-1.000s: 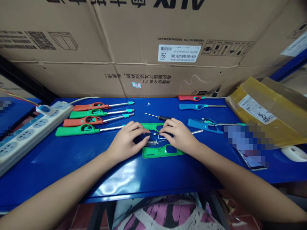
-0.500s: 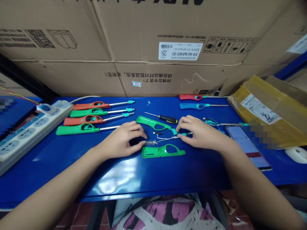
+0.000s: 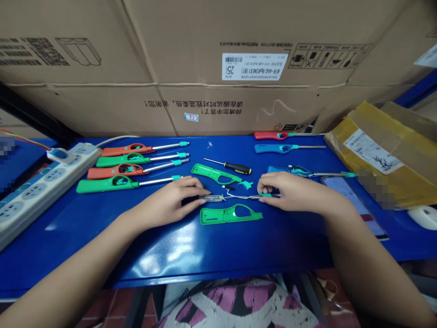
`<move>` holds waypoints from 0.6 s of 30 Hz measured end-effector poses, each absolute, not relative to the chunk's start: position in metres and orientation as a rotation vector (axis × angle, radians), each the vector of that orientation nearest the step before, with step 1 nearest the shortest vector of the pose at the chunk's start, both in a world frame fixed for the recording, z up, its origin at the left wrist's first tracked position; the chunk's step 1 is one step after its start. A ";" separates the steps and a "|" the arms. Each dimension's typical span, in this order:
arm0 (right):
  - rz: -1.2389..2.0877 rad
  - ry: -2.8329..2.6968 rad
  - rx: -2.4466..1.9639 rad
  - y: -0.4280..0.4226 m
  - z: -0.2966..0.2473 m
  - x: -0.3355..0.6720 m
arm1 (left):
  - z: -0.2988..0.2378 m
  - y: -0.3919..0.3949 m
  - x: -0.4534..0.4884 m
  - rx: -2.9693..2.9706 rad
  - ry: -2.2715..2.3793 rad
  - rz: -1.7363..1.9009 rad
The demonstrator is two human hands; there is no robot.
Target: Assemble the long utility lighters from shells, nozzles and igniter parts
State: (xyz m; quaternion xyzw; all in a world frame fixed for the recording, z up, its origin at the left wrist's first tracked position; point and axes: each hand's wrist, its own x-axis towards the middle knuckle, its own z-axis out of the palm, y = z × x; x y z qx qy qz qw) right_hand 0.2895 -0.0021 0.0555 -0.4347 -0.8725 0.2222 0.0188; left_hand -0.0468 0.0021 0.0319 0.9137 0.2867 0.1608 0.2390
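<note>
Left hand (image 3: 170,202) pinches the lighter innards (image 3: 235,196) at the cartridge (image 3: 211,197), right hand (image 3: 290,193) at the tube (image 3: 254,197). Probably light and flimsy-wired: the stiff ends grip best.

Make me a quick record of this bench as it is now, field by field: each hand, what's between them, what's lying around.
Left hand: pinches clear cartridge
Right hand: pinches metal tube
Between: thin wire linking the two
Nearby: green shell half, second half, screwdriver
Far left: four assembled lighters, power strip
Surface: blue table
</note>
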 end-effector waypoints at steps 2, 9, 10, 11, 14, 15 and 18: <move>0.734 -2.708 -1.338 -0.003 0.057 0.294 | 0.037 -0.002 -0.045 2.473 0.771 0.449; 0.850 -2.720 -1.335 -0.007 0.059 0.297 | 0.044 -0.013 -0.037 2.432 0.632 0.388; 0.863 -2.723 -1.337 -0.007 0.059 0.296 | 0.043 -0.014 -0.036 2.441 0.625 0.385; 0.874 -2.726 -1.342 -0.007 0.058 0.295 | 0.042 -0.014 -0.036 2.448 0.619 0.381; 0.890 -2.735 -1.362 -0.007 0.059 0.294 | 0.041 -0.015 -0.034 2.466 0.614 0.375; 0.892 -2.740 -1.369 -0.007 0.059 0.294 | 0.042 -0.015 -0.034 2.472 0.616 0.379; 0.861 -2.751 -1.330 -0.006 0.059 0.291 | 0.042 -0.015 -0.034 2.484 0.613 0.406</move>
